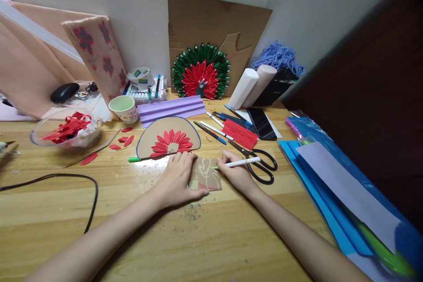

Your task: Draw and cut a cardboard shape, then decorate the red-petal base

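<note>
My left hand [178,178] lies flat on the wooden table [205,238], its fingers stretched over the left part of a small brown cardboard piece [208,174] with pale drawn lines. My right hand [235,171] is closed round a white pen [243,162], whose green tip touches the cardboard's right side. Just behind the cardboard lies a semicircular card with a red petal flower [169,140] and a green marker [134,159] beside it.
Black scissors [259,164] lie right of my right hand. Pens, red paper [240,133] and a phone [261,123] sit behind. Blue and lilac sheets [333,176] cover the right side. A bowl of red petals [66,130], a cup [124,108] and a black cable [89,189] are left.
</note>
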### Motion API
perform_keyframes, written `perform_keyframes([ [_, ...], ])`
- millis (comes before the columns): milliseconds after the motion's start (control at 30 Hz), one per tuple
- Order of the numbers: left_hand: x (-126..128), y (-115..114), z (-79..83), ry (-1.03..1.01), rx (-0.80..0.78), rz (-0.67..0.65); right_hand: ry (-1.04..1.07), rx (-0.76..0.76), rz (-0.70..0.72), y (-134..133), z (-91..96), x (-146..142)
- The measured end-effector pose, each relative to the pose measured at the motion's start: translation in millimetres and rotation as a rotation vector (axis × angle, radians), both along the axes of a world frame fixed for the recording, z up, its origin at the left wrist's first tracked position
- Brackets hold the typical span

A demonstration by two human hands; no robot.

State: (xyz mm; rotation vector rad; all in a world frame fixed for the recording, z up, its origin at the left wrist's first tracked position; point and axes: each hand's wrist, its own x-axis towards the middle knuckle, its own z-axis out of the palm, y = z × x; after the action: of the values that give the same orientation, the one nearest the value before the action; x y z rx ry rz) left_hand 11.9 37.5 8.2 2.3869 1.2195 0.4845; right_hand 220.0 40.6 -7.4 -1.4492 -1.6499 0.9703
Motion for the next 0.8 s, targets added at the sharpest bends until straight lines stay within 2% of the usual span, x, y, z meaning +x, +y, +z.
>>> perform_keyframes([
  [433,0.1,0.6,-0.7,0.021,0.005,0.002,0.015,-0.026,-0.014,1.0,4.4,1.2],
  [800,0.0,0.6,0.9,0.024,-0.002,-0.003,-0.016,-0.045,0.050,0.8,0.9,7.0],
])
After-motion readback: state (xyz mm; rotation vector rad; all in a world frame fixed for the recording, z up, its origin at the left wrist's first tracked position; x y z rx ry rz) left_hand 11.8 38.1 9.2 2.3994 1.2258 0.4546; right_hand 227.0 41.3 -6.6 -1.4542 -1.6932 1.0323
